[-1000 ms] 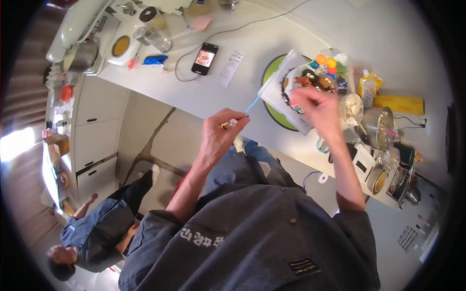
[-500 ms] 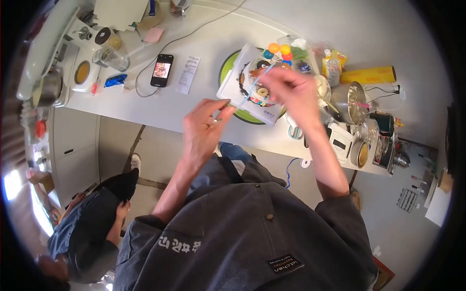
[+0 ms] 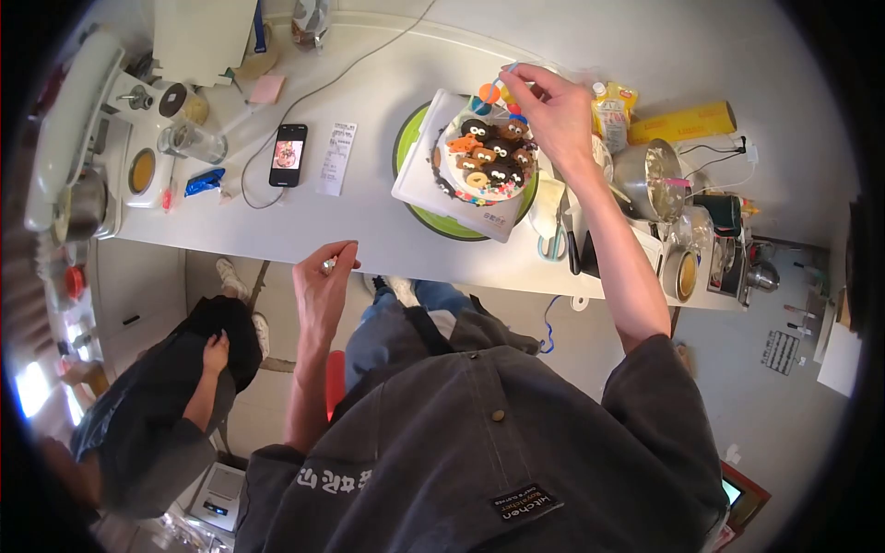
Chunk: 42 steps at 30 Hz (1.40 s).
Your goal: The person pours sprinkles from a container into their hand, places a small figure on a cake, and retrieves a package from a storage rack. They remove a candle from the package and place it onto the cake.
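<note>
A round cake (image 3: 479, 189) with dark brown faces with white eyes, an orange star-shaped piece and coloured sprinkles sits on a white board (image 3: 417, 180) over a green turntable (image 3: 406, 138). Orange and blue balls (image 3: 489, 93) stand at its far side. My right hand (image 3: 560, 115) is above the cake's far right edge, its fingertips pinching a thin light-blue strip (image 3: 502, 78). Near the table's front edge, left of the cake, my left hand (image 3: 321, 290) is closed, with a small shiny bit showing among its fingers; what it is I cannot make out.
Left of the cake lie a receipt (image 3: 336, 158), a phone (image 3: 288, 155) with a cable and a blue packet (image 3: 204, 182). To the right are scissors (image 3: 552, 241), a metal bowl (image 3: 656, 170) and a yellow box (image 3: 682, 123). Another person (image 3: 157, 405) is at lower left.
My right hand has moved up and away to the cake's far side with the light-blue strip. My left hand has drawn back down and left, away from the strip and cake.
</note>
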Each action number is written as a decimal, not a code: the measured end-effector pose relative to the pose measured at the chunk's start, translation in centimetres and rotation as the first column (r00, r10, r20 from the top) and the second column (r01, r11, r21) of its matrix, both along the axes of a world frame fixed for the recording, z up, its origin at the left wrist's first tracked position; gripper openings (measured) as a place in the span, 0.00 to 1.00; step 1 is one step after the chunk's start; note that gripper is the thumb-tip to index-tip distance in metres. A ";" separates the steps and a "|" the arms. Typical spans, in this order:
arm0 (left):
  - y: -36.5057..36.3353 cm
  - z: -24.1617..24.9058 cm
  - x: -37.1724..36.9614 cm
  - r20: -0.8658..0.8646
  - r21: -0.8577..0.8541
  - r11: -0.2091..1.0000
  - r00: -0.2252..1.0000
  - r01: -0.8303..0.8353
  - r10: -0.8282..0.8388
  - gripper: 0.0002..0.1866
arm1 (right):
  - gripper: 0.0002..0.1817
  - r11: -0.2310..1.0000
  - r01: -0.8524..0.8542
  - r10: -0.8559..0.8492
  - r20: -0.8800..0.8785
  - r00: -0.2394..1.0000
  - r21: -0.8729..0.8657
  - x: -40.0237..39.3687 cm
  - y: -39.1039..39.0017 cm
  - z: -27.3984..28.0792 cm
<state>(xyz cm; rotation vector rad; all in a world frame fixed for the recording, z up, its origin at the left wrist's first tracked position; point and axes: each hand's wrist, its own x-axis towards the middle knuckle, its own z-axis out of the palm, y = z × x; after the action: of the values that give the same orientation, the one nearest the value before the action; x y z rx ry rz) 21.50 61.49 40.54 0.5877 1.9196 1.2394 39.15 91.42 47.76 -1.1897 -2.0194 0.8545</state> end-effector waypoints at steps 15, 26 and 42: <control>-1.0 -1.6 -0.2 0.017 -0.032 0.999 0.999 -0.031 0.032 0.11 | 0.13 0.988 -0.138 0.119 0.242 0.963 0.066 -0.9 1.0 -1.1; -0.9 -1.2 0.1 0.010 -0.023 0.999 1.000 -0.027 0.027 0.11 | 0.13 0.991 -0.134 0.115 0.349 0.930 0.031 -0.9 0.8 -2.3; 1.9 0.3 1.1 0.176 0.128 0.988 0.978 0.090 -0.112 0.16 | 0.11 0.929 -0.283 0.289 -0.011 0.957 -0.239 0.4 -8.3 -1.1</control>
<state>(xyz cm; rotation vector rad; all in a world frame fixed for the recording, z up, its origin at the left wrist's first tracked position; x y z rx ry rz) 22.62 63.39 40.84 0.6038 1.6530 1.3026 39.51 83.09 46.69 -1.0458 -2.1910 1.2616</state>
